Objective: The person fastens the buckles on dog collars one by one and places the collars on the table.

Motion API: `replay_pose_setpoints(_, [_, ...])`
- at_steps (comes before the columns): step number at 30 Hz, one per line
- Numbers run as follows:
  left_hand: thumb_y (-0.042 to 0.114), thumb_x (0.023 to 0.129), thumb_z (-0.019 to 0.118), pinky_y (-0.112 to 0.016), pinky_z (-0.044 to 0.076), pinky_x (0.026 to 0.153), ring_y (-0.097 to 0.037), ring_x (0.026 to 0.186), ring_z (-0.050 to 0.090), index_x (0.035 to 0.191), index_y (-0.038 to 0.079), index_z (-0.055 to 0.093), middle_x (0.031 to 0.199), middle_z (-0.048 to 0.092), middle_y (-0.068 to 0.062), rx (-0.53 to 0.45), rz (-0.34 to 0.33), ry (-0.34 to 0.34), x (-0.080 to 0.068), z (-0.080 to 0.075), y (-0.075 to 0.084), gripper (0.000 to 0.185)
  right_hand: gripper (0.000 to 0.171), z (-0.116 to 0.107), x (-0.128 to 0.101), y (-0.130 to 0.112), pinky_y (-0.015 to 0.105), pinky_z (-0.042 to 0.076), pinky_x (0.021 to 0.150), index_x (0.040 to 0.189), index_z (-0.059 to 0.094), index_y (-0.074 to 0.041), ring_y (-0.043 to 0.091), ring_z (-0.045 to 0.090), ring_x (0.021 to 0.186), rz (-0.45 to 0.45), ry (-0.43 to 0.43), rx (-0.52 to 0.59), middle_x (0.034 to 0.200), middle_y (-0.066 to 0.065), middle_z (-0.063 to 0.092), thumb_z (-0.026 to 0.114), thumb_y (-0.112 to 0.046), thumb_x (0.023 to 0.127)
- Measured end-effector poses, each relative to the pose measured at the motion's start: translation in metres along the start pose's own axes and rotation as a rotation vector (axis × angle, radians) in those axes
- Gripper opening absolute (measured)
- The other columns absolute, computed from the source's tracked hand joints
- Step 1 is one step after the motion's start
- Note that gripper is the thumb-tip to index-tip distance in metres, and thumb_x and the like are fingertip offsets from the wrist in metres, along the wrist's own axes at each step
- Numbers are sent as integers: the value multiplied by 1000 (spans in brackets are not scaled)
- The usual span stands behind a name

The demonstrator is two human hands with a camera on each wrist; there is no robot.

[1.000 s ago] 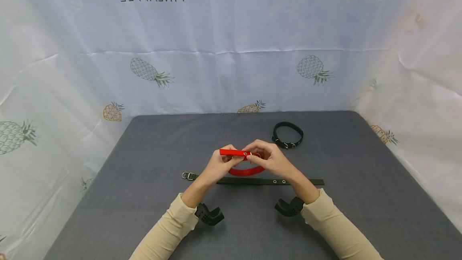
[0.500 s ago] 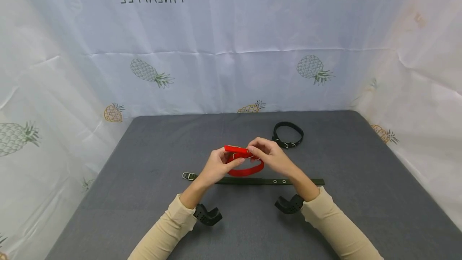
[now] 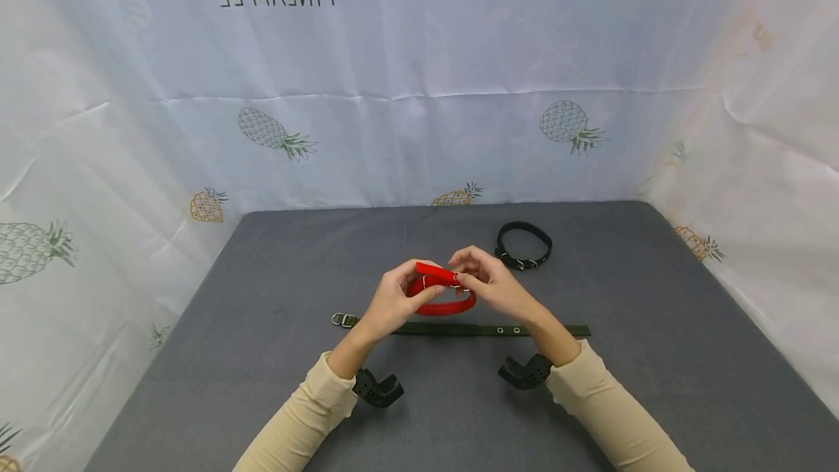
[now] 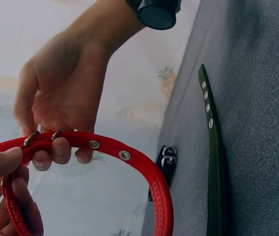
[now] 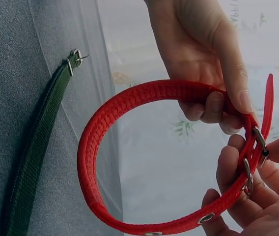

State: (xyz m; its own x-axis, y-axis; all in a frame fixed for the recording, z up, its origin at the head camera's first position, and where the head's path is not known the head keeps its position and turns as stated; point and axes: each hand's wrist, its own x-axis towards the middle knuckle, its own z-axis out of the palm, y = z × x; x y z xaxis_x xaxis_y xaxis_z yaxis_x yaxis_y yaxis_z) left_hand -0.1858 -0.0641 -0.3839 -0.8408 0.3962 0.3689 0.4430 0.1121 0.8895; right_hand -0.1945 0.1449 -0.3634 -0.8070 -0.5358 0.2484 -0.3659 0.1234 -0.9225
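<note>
A red collar point(image 3: 447, 308) is bent into a loop and held above the table by both hands. My left hand point(image 3: 395, 295) pinches the band near the buckle; in the right wrist view its thumb point(image 5: 240, 101) lies on the red strap. The strap's pointed free end point(image 5: 269, 98) sticks out past the metal buckle point(image 5: 260, 138). My right hand point(image 3: 488, 282) grips the collar at the buckle and ring, with several fingertips curled beneath the band in the left wrist view. Metal eyelets point(image 4: 124, 155) show along the band.
A green collar point(image 3: 452, 328) lies stretched flat on the grey table point(image 3: 295, 268), just below the hands. Behind the right hand lies a black collar point(image 3: 522, 264), buckled into a ring. White pineapple-print curtains point(image 3: 406, 144) stand around the table.
The red strap's free end has shifted to the right and slightly up. My right hand has risen a little, its fingers moving along the strap. The green and black collars stay put.
</note>
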Motion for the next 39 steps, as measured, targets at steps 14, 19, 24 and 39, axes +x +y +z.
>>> replay_pose_setpoints(14, [6,87,70,-19,55,82,-17,97,65,125,0,58,113,68,-22,14,11,14,-4,-7,-2,40,21,1,-2,0,27,56,71,114,46,11,5,62,81,15,76,54,97,-6,59,42,2,96])
replay_pose_setpoints(19, [5,87,69,-18,56,78,-12,93,65,121,-1,61,114,67,-22,15,25,38,-4,-7,-1,35,21,2,-1,1,25,56,76,113,45,13,7,63,78,13,93,95,94,-9,59,40,1,96])
replay_pose_setpoints(24, [5,89,67,-18,56,79,-1,87,64,115,-2,63,109,67,-23,-2,70,51,-5,-6,-2,28,20,3,0,1,22,55,76,112,45,13,9,62,78,-6,71,113,92,-8,59,40,1,97])
replay_pose_setpoints(39, [1,84,71,-18,57,78,-3,85,64,109,-3,65,100,66,-19,62,167,94,-3,-4,-1,26,21,6,-1,-4,22,54,76,113,45,14,8,61,78,-3,44,138,93,-9,58,40,0,98])
